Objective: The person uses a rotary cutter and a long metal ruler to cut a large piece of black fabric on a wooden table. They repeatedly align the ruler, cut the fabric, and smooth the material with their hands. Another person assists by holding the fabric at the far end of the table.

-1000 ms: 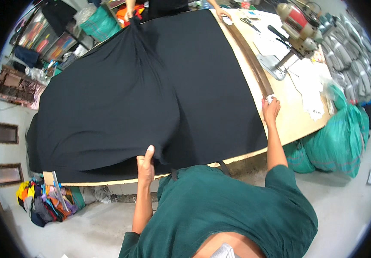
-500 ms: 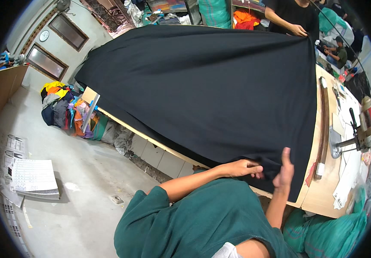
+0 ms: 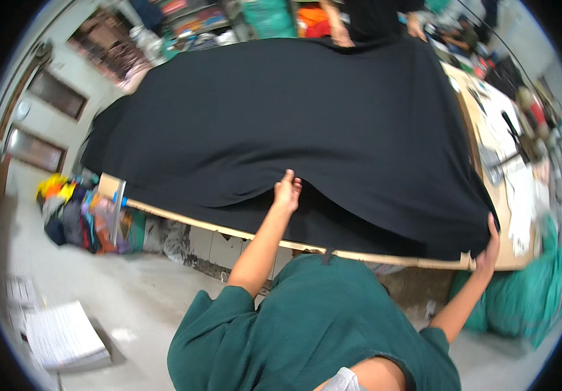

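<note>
A large sheet of black fabric (image 3: 248,111) is spread over the long table, with another black layer showing beneath its near edge. My left hand (image 3: 287,193) pinches that near edge around its middle and holds it raised, so the cloth arches above the layer under it. At the near right corner my right hand (image 3: 488,247) grips the fabric's side edge, its fingers partly hidden by the cloth. Across the table a co-worker's hands (image 3: 341,34) are at the far edge of the same fabric.
The pale wooden table edge (image 3: 229,231) runs in front of me. Papers (image 3: 521,195) and a black-handled metal tool (image 3: 510,140) occupy its right end. Green sacks (image 3: 522,293) stand below on the right. Colourful cloth scraps (image 3: 79,215) and a paper stack (image 3: 66,335) lie on the left.
My left hand has moved left along the near edge and lifted the fabric. My right hand has moved out to the right corner. The co-worker's hands have spread along the far edge.
</note>
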### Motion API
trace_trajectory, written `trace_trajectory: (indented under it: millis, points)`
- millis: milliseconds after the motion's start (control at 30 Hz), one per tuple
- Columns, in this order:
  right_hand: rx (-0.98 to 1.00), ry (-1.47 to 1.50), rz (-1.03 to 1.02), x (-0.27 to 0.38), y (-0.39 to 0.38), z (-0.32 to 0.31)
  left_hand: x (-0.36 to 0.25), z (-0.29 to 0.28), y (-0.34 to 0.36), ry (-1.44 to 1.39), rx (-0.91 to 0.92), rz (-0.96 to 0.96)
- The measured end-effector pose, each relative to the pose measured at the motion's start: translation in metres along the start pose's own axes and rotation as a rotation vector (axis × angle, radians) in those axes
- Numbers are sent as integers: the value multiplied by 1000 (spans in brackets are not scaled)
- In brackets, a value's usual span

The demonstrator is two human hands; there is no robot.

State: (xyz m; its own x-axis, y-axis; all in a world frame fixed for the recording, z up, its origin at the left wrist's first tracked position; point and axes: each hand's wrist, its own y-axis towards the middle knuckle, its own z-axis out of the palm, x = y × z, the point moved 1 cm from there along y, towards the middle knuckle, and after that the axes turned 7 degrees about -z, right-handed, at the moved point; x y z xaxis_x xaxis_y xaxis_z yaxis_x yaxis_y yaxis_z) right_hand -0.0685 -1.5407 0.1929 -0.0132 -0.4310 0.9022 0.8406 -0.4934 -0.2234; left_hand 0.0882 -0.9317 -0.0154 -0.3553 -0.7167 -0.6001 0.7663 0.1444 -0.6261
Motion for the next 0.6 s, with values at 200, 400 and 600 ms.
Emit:
trace_trajectory:
  millis: [200,400,600]
  points:
    - [-93,-394,-95,-9,42,-21,-86,68,-54,524,-41,392]
    - [-191,-1267,-364,-11,51,-42,-131,52,-110,313,-42,783]
    - [-207,-1002,-98,-83,37,-87,-43,-67,-91,393,-358,620]
